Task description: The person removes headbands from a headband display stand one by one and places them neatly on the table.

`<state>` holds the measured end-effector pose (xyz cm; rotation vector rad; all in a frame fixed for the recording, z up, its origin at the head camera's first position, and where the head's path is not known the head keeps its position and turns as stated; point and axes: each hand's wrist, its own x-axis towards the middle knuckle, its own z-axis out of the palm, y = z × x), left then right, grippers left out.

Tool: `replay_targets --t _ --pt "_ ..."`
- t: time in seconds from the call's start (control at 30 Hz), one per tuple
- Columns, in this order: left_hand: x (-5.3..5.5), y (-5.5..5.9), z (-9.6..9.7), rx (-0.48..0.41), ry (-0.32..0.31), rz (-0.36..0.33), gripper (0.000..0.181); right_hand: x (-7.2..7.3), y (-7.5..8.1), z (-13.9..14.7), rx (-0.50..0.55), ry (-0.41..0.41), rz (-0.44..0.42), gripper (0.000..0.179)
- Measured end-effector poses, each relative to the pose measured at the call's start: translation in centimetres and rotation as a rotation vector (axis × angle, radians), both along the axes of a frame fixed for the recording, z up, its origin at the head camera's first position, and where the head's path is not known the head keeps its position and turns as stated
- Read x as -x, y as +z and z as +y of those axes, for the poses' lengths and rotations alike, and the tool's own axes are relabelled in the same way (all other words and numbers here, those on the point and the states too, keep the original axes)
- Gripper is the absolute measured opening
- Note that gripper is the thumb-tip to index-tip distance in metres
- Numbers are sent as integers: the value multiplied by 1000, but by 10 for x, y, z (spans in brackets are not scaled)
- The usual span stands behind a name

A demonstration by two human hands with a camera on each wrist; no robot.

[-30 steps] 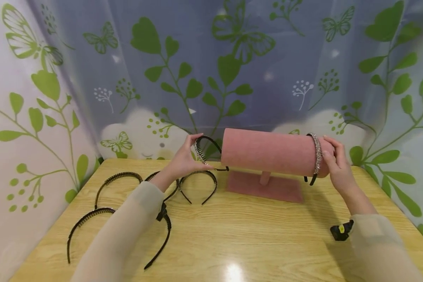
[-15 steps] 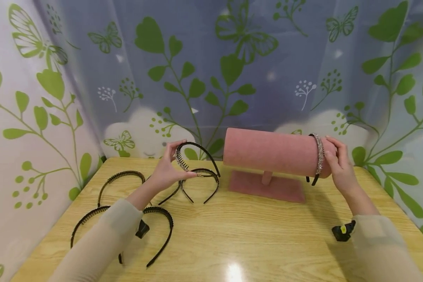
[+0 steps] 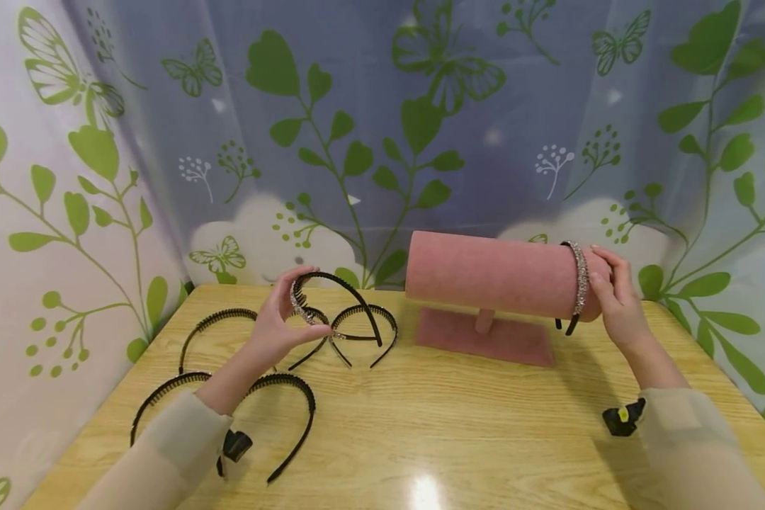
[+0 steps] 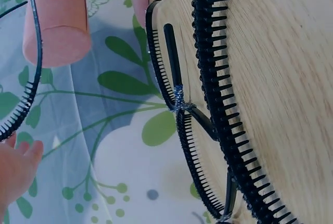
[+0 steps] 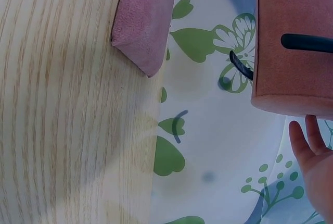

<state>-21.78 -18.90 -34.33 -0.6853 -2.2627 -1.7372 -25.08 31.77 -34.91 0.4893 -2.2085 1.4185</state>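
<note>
A black toothed headband with a sparkling rhinestone band (image 3: 297, 301) is pinched between the thumb and fingers of my left hand (image 3: 277, 324), raised above the table. Its dark arm (image 4: 36, 52) shows at the left of the left wrist view. My right hand (image 3: 623, 312) touches the right end of a pink velvet roll stand (image 3: 484, 273); its fingers look fairly straight in the right wrist view. Near that end a second rhinestone headband (image 3: 581, 280) sits round the roll, its black tips (image 5: 307, 42) hanging below.
Several black toothed headbands lie on the wooden table (image 3: 421, 425), among them one at the back left (image 3: 223, 314), one at front (image 3: 311, 400) and one nearer the stand (image 3: 392, 326). The pink base (image 3: 510, 343) stands near the patterned curtain (image 3: 484, 177) behind.
My left hand has drawn the rhinestone headband away from the roll's left end, leftward and down toward me, over the headbands on the table. My right hand stays at the roll's right end.
</note>
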Motion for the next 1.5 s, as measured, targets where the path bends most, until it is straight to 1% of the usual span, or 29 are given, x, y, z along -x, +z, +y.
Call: replay_targets --t 0.13,0.23,0.3,0.5,0.57,0.67,0.77,0.87,1.0,1.13,1.27,1.33,1.5 --pt "-4 2 1 22 0 -25 97 0 0 0 5 2 5 45" --pt "-6 1 2 0 -8 -29 99 -1 1 0 17 12 12 44" --pt "-7 -1 3 -20 -20 -24 97 -1 1 -1 21 15 15 44" --pt "-12 -5 3 -10 -29 -36 92 -1 2 -2 19 10 23 44" --pt "-14 -5 4 -15 -47 -36 92 -1 3 -2 17 8 25 44" --pt "-17 -5 5 13 -57 -57 89 -1 3 -2 20 10 27 44" --pt "-19 -6 5 63 -87 -82 85 0 3 -2 18 7 33 44" --pt "-19 -8 6 102 -142 -85 82 -1 2 -1 14 3 28 44" --pt "-19 -11 10 157 -192 -62 81 -1 1 -1 5 -6 15 45" --pt "-21 -14 17 235 -222 -23 82 -1 -1 -1 1 -11 15 45" --pt "-21 -16 27 351 -264 18 84 -1 -1 -1 4 -9 18 45" --pt "-21 -19 32 408 -295 26 85 -1 -1 -1 2 -11 17 45" --pt "-19 -27 48 580 -329 1 88 0 -1 0 -6 -21 14 45"
